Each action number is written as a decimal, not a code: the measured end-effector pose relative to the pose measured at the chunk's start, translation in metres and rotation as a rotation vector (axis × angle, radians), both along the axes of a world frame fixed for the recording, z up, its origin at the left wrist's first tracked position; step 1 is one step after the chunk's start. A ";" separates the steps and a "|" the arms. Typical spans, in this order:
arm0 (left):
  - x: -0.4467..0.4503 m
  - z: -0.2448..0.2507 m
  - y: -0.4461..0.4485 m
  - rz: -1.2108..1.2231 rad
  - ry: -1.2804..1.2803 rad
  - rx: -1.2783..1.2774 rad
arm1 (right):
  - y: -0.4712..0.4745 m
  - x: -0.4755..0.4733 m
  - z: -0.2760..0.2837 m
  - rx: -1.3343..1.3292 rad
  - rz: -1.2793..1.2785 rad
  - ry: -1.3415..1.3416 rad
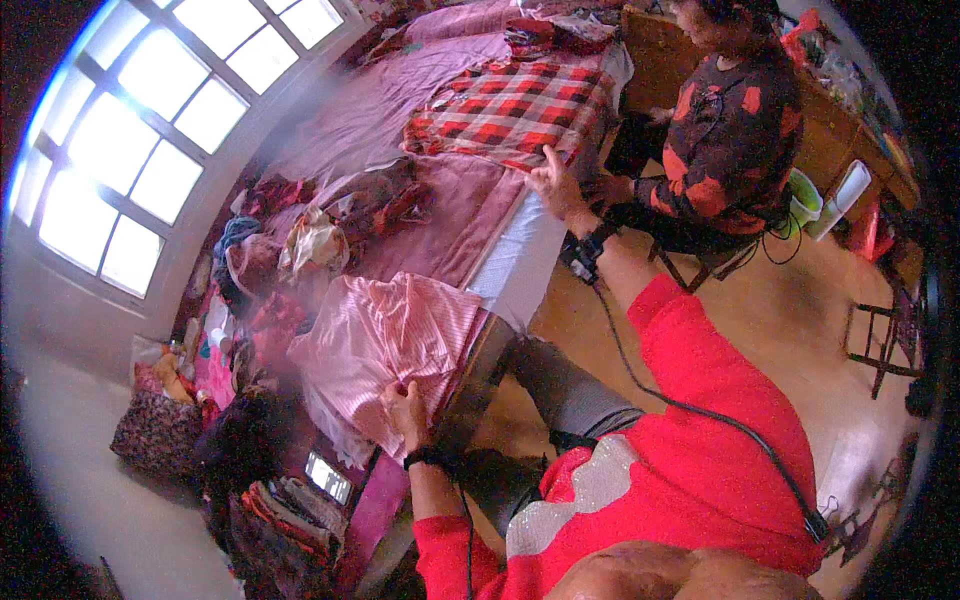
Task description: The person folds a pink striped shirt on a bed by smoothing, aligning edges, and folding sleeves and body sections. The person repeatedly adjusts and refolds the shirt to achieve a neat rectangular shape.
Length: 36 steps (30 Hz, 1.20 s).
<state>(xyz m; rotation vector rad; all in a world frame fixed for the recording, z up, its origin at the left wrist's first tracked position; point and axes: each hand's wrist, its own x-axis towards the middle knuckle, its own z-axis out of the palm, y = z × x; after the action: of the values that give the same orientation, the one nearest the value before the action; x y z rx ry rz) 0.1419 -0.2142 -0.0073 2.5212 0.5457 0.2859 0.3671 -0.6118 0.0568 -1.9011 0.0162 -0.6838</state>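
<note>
My left hand (405, 417) pinches the near edge of a pink striped cloth garment (405, 322) between thumb and fingers. The garment lies rumpled over the edge of the bed (450, 217); its exact kind is unclear. Further up, my right hand (555, 186) has its index finger stretched out at the near edge of a red, black and white checked cloth (517, 112), which is spread on the bed. Whether that fingertip touches the cloth is hard to tell. No object shows in the right hand. A dark band with a cable sits on my right wrist.
Beside the bed, to my right, another person (727, 142) sits on a stool. Rumpled clothes (322, 240) are heaped along the window side. A patterned bag (161, 427) and a stack of folded cloths (292, 517) lie lower left. A green bucket (804, 196) stands behind the person.
</note>
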 end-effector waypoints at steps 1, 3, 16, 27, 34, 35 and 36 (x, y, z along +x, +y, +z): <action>0.001 0.000 0.000 0.054 0.077 -0.051 | -0.001 -0.005 0.006 -0.043 0.106 -0.049; 0.004 0.000 0.002 0.070 0.024 -0.066 | 0.008 -0.026 0.010 -0.096 0.246 0.070; 0.005 0.011 -0.009 -0.015 -0.222 -0.598 | 0.207 -0.191 -0.073 -0.605 0.831 0.015; 0.022 0.029 -0.024 -0.208 -0.429 -0.631 | 0.226 -0.149 -0.052 -0.091 0.853 0.196; 0.093 0.020 0.029 0.081 -0.289 -0.974 | 0.205 -0.104 -0.036 0.285 0.736 0.138; 0.108 0.016 0.034 0.031 -0.352 -0.985 | 0.202 -0.096 -0.033 0.295 0.723 0.164; 0.124 0.011 0.039 0.048 -0.338 -0.998 | 0.201 -0.095 -0.033 0.403 0.708 0.254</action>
<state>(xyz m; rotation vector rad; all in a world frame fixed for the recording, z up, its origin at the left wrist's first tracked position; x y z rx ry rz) 0.2658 -0.1751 0.0039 1.4607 0.4518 0.3384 0.2726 -0.4106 0.0242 -1.4478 -0.3205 0.0465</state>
